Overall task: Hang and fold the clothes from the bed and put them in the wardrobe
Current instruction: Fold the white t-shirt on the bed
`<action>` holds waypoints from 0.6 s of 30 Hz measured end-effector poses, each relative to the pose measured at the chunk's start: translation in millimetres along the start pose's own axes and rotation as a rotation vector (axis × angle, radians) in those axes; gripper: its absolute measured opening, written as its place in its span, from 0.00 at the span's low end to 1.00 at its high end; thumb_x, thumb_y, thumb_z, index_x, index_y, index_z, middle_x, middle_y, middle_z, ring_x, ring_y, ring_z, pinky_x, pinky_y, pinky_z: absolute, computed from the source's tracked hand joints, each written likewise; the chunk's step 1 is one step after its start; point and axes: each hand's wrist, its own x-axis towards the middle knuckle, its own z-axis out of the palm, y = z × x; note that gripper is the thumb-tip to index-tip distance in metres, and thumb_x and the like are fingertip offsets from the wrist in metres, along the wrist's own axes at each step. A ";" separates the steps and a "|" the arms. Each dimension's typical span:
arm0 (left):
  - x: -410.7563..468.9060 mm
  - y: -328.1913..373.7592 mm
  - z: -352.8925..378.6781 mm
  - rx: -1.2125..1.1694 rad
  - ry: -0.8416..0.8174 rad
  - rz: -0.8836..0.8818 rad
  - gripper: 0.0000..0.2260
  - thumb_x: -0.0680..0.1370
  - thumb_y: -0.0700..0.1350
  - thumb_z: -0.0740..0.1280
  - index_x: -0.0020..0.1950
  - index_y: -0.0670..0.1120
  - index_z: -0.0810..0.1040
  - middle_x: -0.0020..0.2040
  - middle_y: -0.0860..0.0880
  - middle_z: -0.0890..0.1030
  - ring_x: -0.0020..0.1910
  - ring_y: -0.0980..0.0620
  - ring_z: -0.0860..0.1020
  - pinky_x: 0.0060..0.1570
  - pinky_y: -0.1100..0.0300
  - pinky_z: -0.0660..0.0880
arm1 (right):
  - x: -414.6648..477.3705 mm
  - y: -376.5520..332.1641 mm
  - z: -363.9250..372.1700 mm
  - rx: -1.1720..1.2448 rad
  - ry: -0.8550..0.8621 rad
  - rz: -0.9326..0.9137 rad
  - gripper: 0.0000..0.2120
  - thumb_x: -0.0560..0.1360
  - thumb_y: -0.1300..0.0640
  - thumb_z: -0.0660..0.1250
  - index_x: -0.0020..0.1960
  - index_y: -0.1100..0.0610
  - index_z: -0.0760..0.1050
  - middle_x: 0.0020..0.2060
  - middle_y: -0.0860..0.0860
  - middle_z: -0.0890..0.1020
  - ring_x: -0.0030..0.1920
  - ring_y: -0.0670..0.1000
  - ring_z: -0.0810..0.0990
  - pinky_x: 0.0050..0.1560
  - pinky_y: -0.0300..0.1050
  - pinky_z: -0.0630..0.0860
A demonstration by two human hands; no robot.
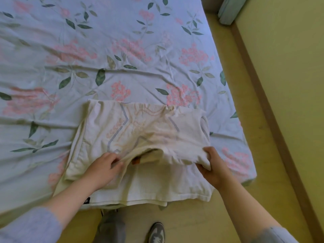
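A cream-white shirt (140, 127) with a pale pink and blue-grey printed pattern lies at the near edge of the bed (105, 50), its upper half doubled over the lower half. My left hand (103, 166) pinches the folded edge just left of the neckline. My right hand (213, 163) grips the same folded edge at the shirt's right shoulder. The fold is lifted a little between the two hands, and an orange label shows inside the neck opening. The shirt's hem hangs slightly over the bed's edge.
The bed wears a light blue sheet with pink flowers and green leaves. Yellow-green floor (280, 102) runs along the right side, with a brown strip along it. My legs and a grey shoe (157, 232) stand at the bed's foot. A pale blue object (229, 9) sits at the top right.
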 end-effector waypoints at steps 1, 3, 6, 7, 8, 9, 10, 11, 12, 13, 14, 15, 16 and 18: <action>1.6 1.2 -1.3 0.004 0.008 0.006 0.09 0.80 0.55 0.62 0.54 0.52 0.76 0.53 0.53 0.74 0.54 0.53 0.74 0.55 0.57 0.72 | 6.0 7.0 -13.6 -0.093 0.093 0.030 0.11 0.78 0.57 0.65 0.56 0.62 0.73 0.44 0.57 0.82 0.41 0.53 0.82 0.38 0.46 0.81; 5.8 4.0 -3.5 0.024 0.037 0.020 0.10 0.79 0.55 0.63 0.54 0.51 0.75 0.54 0.52 0.73 0.54 0.52 0.73 0.55 0.57 0.71 | 20.9 16.4 -31.4 -0.356 0.285 0.015 0.14 0.79 0.56 0.65 0.60 0.63 0.72 0.48 0.58 0.79 0.48 0.59 0.79 0.47 0.55 0.81; 7.5 4.8 4.0 0.068 0.057 0.016 0.12 0.78 0.54 0.65 0.56 0.49 0.75 0.56 0.49 0.73 0.57 0.49 0.72 0.57 0.56 0.70 | 36.8 28.6 -37.9 -0.649 0.420 -0.131 0.16 0.79 0.53 0.65 0.60 0.64 0.74 0.48 0.57 0.78 0.50 0.60 0.77 0.55 0.60 0.77; 5.3 3.0 8.9 0.081 0.054 0.011 0.13 0.78 0.55 0.65 0.57 0.49 0.75 0.57 0.49 0.73 0.58 0.49 0.72 0.59 0.56 0.70 | 39.6 35.3 -39.5 -0.677 0.452 -0.167 0.16 0.79 0.53 0.64 0.59 0.64 0.74 0.50 0.58 0.78 0.49 0.59 0.76 0.53 0.57 0.76; 1.9 -0.3 14.1 0.100 0.046 0.011 0.15 0.78 0.55 0.65 0.60 0.49 0.75 0.59 0.49 0.73 0.59 0.48 0.72 0.60 0.55 0.70 | 41.3 43.1 -41.8 -0.710 0.479 -0.190 0.16 0.79 0.53 0.64 0.58 0.65 0.75 0.50 0.59 0.79 0.48 0.58 0.75 0.50 0.53 0.74; -2.1 -4.4 18.4 0.130 0.031 0.019 0.17 0.77 0.57 0.65 0.62 0.50 0.74 0.60 0.49 0.72 0.60 0.48 0.71 0.61 0.55 0.70 | 41.4 51.0 -44.2 -0.750 0.499 -0.201 0.15 0.79 0.53 0.64 0.58 0.65 0.75 0.51 0.59 0.79 0.47 0.57 0.74 0.47 0.50 0.71; -5.7 -8.5 21.3 0.167 0.012 0.039 0.20 0.76 0.58 0.66 0.65 0.51 0.72 0.61 0.50 0.71 0.61 0.49 0.70 0.61 0.56 0.69 | 40.5 58.2 -46.3 -0.780 0.519 -0.212 0.14 0.79 0.54 0.64 0.58 0.64 0.74 0.52 0.59 0.79 0.46 0.56 0.73 0.46 0.47 0.68; -8.0 -11.7 22.9 0.203 -0.005 0.076 0.23 0.75 0.60 0.67 0.66 0.52 0.71 0.61 0.52 0.69 0.61 0.51 0.69 0.61 0.57 0.69 | 36.4 63.1 -46.2 -0.801 0.540 -0.236 0.13 0.79 0.55 0.64 0.58 0.63 0.73 0.53 0.59 0.80 0.47 0.55 0.73 0.46 0.47 0.68; -9.4 -13.5 23.8 0.239 -0.023 0.123 0.26 0.73 0.62 0.68 0.67 0.54 0.69 0.61 0.54 0.68 0.62 0.52 0.68 0.61 0.58 0.68 | 31.6 66.0 -45.1 -0.837 0.568 -0.298 0.12 0.78 0.57 0.65 0.59 0.61 0.71 0.54 0.59 0.80 0.48 0.56 0.74 0.48 0.48 0.70; -10.0 -14.1 25.1 0.270 -0.045 0.165 0.27 0.71 0.63 0.69 0.67 0.55 0.68 0.61 0.55 0.67 0.62 0.54 0.68 0.61 0.60 0.68 | 25.9 67.4 -43.0 -0.933 0.590 -0.417 0.14 0.77 0.58 0.66 0.61 0.60 0.71 0.56 0.58 0.79 0.50 0.57 0.74 0.52 0.51 0.72; -10.0 -13.7 27.1 0.297 -0.066 0.197 0.28 0.70 0.62 0.70 0.67 0.56 0.68 0.61 0.56 0.66 0.61 0.55 0.67 0.60 0.61 0.68 | 20.2 68.9 -40.7 -1.065 0.576 -0.572 0.17 0.75 0.59 0.68 0.62 0.59 0.71 0.57 0.57 0.78 0.55 0.57 0.75 0.56 0.53 0.72; -10.0 -13.4 30.2 0.325 -0.078 0.218 0.27 0.70 0.61 0.70 0.66 0.57 0.68 0.60 0.56 0.66 0.60 0.55 0.68 0.58 0.61 0.68 | 14.3 71.4 -37.8 -1.179 0.500 -0.728 0.20 0.73 0.58 0.70 0.63 0.58 0.72 0.58 0.54 0.77 0.58 0.56 0.74 0.60 0.53 0.71; -10.1 -13.2 33.4 0.345 -0.081 0.228 0.24 0.71 0.58 0.70 0.65 0.57 0.68 0.58 0.56 0.66 0.58 0.55 0.69 0.55 0.62 0.68 | 8.5 75.9 -34.1 -1.250 0.350 -0.819 0.21 0.73 0.57 0.71 0.64 0.56 0.72 0.59 0.51 0.76 0.60 0.53 0.74 0.61 0.51 0.71; -12.4 -12.0 38.3 0.342 -0.069 0.234 0.16 0.73 0.52 0.69 0.59 0.57 0.69 0.55 0.56 0.67 0.54 0.55 0.71 0.48 0.62 0.68 | 0.8 88.2 -24.7 -1.392 0.021 -0.794 0.26 0.73 0.50 0.71 0.69 0.52 0.70 0.63 0.46 0.74 0.63 0.49 0.72 0.64 0.47 0.69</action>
